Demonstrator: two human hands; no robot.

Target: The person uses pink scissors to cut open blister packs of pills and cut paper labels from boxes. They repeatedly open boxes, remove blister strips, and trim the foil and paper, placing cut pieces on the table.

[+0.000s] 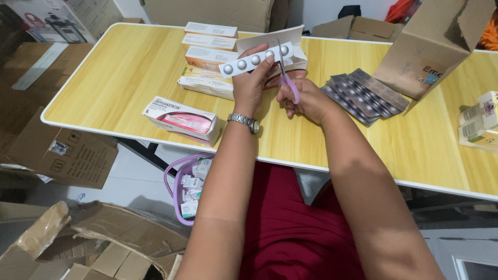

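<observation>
Nearest, left of the person's lap, a purple basket on the floor holds small packets. On the yellow table, a white and pink medicine box lies near the front edge. Past it, the left hand, a wristwatch on its wrist, is pinched tight on a silver blister strip of round tablets, held above the table's middle. The right hand is closed through the handles of purple scissors, blades at the strip's right end. To the right lie stacked blister strips; farther left, more boxes; far right, a cardboard carton
</observation>
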